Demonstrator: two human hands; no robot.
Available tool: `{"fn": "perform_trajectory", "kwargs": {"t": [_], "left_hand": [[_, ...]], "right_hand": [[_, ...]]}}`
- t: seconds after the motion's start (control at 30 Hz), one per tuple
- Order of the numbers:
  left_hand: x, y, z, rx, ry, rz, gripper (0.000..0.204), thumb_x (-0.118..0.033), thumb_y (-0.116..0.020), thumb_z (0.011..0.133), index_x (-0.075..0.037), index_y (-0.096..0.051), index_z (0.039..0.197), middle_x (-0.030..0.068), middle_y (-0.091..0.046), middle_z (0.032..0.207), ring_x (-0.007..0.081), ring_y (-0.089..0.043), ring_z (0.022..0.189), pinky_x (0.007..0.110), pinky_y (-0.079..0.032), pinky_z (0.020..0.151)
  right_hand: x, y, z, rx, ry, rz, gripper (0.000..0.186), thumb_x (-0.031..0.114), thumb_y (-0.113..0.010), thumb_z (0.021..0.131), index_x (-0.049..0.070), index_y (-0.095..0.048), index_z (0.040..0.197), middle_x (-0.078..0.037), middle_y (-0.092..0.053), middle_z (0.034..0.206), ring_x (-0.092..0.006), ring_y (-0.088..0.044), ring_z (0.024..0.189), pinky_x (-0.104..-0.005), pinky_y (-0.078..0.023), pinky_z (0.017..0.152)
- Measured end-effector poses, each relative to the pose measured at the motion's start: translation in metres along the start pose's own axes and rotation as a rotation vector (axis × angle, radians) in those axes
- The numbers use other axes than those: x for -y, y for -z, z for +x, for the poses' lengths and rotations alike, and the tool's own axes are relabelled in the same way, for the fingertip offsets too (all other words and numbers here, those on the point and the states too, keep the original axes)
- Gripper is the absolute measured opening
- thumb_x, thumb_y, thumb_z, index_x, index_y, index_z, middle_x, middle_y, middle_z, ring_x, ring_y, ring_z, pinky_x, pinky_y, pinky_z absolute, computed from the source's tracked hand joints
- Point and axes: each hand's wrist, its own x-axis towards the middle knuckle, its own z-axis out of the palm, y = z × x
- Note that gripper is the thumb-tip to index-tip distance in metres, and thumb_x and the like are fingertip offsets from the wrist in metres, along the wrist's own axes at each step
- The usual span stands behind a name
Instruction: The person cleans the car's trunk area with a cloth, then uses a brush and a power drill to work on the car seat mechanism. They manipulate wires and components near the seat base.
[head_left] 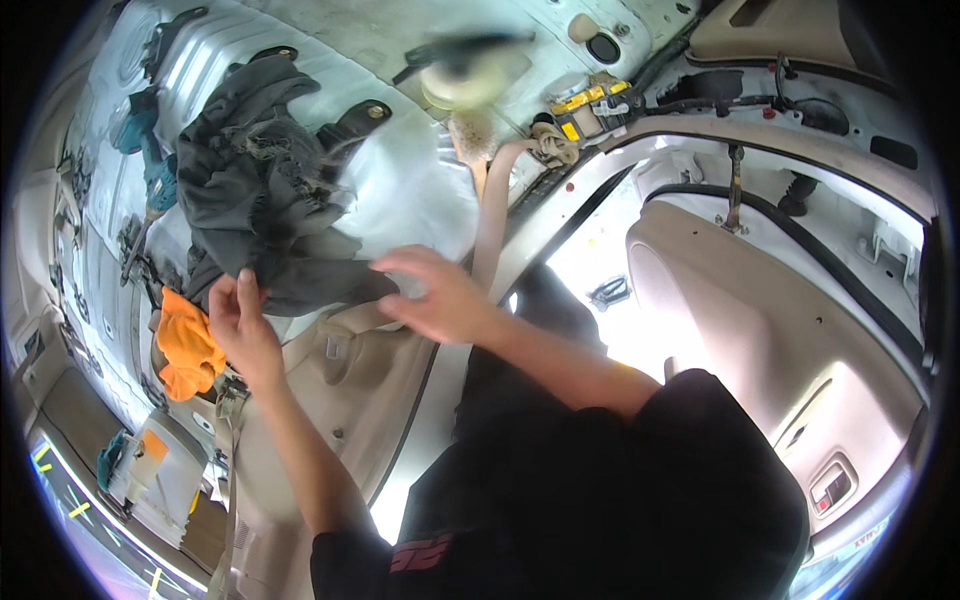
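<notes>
Closest in, a person in a dark shirt leans into a stripped car body, both bare forearms reaching up from the lower edge. The left hand [243,325] is raised with its fingers pinched on the lower edge of a dark grey cloth [262,190]. The right hand [435,293] is blurred, fingers spread and loosely curled, just beside the same cloth's lower right edge; I cannot tell whether it touches it. Just left of the left hand lies an orange rag [186,350], and below both hands runs a beige trim panel [345,385] with a beige seat belt strap [490,215] rising past the right hand.

The grey cloth is heaped on the bare white metal floor [405,180] of the car. Left of it rests a teal power drill [150,150]. Farther on, a blurred pale round pad [462,82] sits above the cloth, with yellow connectors [590,100] to its right. The open door frame [780,140] curves away on the right.
</notes>
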Motion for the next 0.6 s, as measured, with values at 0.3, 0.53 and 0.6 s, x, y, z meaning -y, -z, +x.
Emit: {"fn": "perform_trajectory", "kwargs": {"t": [0.3,0.53,0.6], "left_hand": [[-0.075,0.008,-0.063,0.044,0.127,-0.355,0.019,-0.008,-0.063,0.095,0.004,-0.058,0.108,0.0089,-0.065,0.097,0.0125,-0.062,0.084,0.025,-0.051,0.079],[-0.132,0.017,-0.041,0.418,-0.430,-0.030,0.053,-0.048,-0.059,0.091,0.000,-0.061,0.115,0.0160,-0.069,0.109,0.0287,-0.058,0.119,0.049,-0.028,0.112],[-0.134,-0.004,-0.030,0.708,-0.440,0.108,0.060,-0.057,-0.054,0.089,-0.001,-0.065,0.107,0.0137,-0.069,0.111,0.0311,-0.057,0.123,0.053,-0.022,0.115]], "right_hand": [[0.063,-0.030,0.010,0.170,0.154,-0.029,0.032,0.015,-0.068,0.081,0.000,-0.061,0.108,-0.020,-0.060,0.115,-0.0388,-0.055,0.111,-0.0480,-0.045,0.091],[0.163,-0.011,-0.036,0.775,0.392,0.001,0.027,0.026,-0.057,0.095,0.003,-0.059,0.081,-0.015,-0.061,0.071,-0.0383,-0.062,0.072,-0.0445,-0.051,0.073],[0.171,-0.015,-0.044,0.673,0.399,0.155,0.029,0.027,-0.058,0.095,0.004,-0.059,0.077,-0.015,-0.061,0.070,-0.0362,-0.063,0.071,-0.0438,-0.051,0.071]]}}
